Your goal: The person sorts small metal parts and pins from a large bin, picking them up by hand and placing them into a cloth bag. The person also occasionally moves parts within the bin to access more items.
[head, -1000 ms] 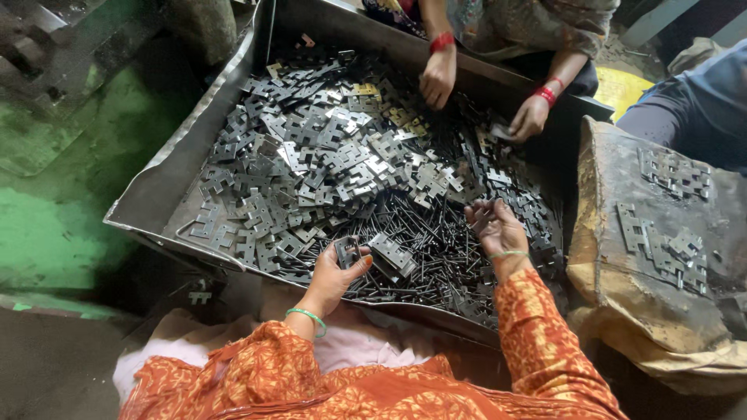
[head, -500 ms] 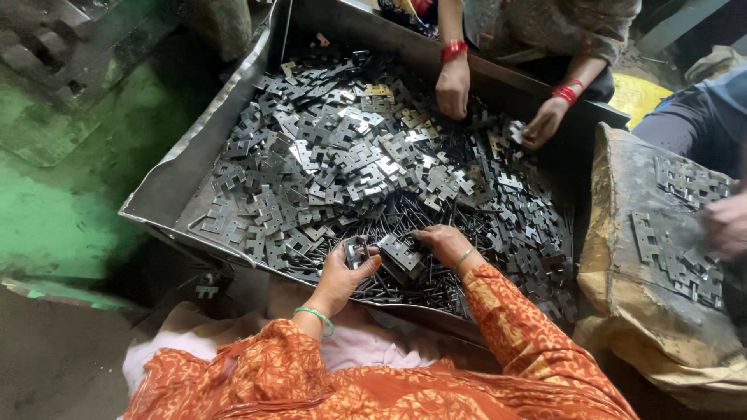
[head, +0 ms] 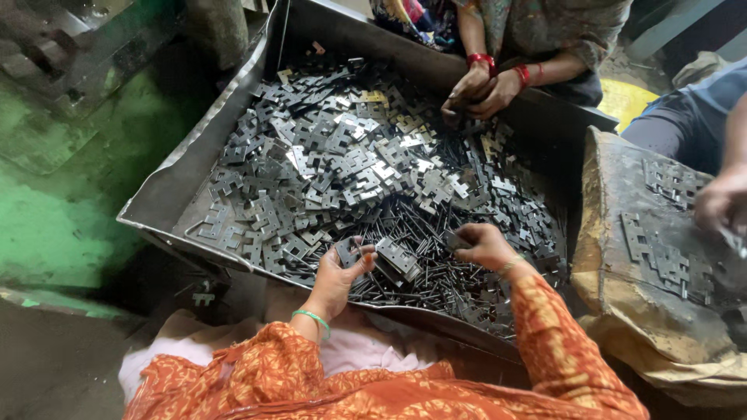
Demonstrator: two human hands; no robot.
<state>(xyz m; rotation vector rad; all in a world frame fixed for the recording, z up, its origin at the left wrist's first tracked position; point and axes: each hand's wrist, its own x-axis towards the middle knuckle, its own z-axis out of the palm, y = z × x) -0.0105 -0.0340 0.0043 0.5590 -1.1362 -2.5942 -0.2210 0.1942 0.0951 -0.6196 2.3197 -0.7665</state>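
Both hands at near edge of metal tray, sorting stamped hinge plates; bulk of pile untouched.

Near: left hand (head: 342, 268) closed around a small stack of hinge leaves (head: 348, 250); right hand (head: 482, 246) pinched on one dark plate (head: 455, 239), over a bed of thin pins (head: 420, 225). Mid: tray (head: 167, 194) heaped with loose plates (head: 327, 155), apparently unsorted. Right: sack (head: 615, 295) carries only a few assembled hinges (head: 661, 257), judged early progress. Far: another person's hands (head: 478, 89) together at the far rim.
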